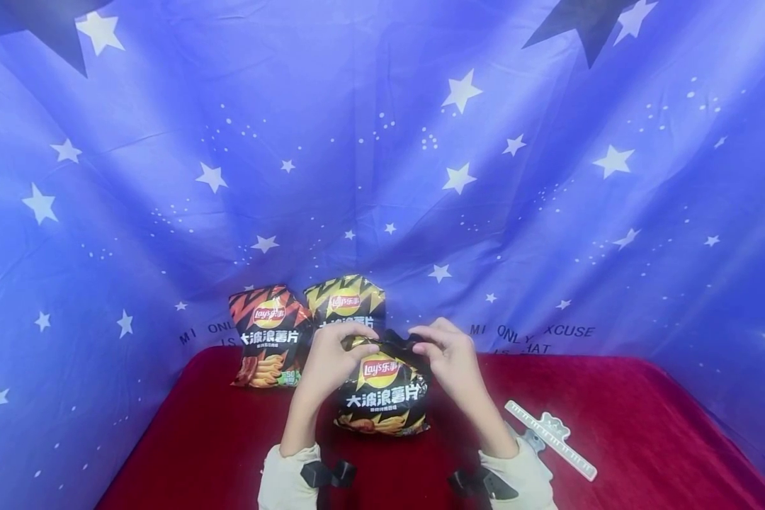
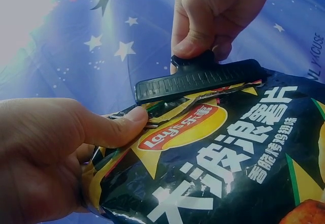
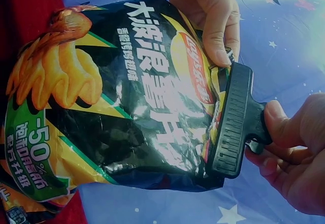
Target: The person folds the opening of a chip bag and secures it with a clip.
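Observation:
A black and yellow Lay's chip bag (image 1: 382,397) is held up in front of me over the red table. My left hand (image 1: 338,358) pinches its top edge near the left corner, thumb on the front face in the left wrist view. My right hand (image 1: 449,354) grips the handle of a black bag clip (image 2: 198,79) between thumb and fingers. The clip's long ribbed bar lies along the bag's folded top edge, as the right wrist view shows (image 3: 233,122). Its left end sits close to my left thumb (image 2: 134,117).
Behind to the left stand a red-topped chip bag (image 1: 270,340) and a yellow-topped one (image 1: 346,301), partly hidden by my left hand. On the red table (image 1: 644,418) at right lie a white bag clip (image 1: 551,439) and a grey one (image 1: 535,440) partly beneath it. A blue starry cloth (image 1: 370,177) hangs behind.

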{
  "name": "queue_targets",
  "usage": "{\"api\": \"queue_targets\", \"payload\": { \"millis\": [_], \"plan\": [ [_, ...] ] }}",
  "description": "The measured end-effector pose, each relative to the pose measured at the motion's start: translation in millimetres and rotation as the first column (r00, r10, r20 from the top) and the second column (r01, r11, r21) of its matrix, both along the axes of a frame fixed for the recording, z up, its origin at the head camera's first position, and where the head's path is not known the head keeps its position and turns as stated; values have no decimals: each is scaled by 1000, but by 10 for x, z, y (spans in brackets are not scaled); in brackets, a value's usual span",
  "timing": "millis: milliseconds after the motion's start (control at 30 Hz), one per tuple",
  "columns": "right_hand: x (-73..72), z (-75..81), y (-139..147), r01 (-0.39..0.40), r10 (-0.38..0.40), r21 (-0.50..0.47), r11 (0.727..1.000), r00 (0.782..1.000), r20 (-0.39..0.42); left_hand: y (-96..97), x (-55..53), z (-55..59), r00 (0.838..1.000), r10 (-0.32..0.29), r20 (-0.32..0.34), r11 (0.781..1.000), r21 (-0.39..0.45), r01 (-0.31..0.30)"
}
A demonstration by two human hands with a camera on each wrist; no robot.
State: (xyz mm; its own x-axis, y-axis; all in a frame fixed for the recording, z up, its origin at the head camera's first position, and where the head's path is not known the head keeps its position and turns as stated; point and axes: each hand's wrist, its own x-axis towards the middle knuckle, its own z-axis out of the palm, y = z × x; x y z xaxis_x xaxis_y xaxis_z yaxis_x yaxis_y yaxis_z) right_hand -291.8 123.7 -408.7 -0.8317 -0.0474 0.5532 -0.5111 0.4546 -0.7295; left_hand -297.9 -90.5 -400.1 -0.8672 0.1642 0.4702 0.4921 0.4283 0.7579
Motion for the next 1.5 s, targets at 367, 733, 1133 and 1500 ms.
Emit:
{"api": "queue_targets", "payload": {
  "millis": [367,733,1133,1500],
  "plan": [
    [-2,-26,-36,-5,6,11,1000,999,-53,-12,-2,-4,1000,-1,-6,1000,-6,0],
    [5,-34,-47,-3,4,33,999,999,-38,-74,-25,-27,998,-54,13,999,-9,54],
    [26,-26,-53,-19,22,52,998,998,-55,-92,-35,-37,996,-93,-4,996,-8,93],
    [17,-35,-59,-6,19,140,990,995,-95,-116,-15,-13,993,-107,55,994,7,107]
  ]
}}
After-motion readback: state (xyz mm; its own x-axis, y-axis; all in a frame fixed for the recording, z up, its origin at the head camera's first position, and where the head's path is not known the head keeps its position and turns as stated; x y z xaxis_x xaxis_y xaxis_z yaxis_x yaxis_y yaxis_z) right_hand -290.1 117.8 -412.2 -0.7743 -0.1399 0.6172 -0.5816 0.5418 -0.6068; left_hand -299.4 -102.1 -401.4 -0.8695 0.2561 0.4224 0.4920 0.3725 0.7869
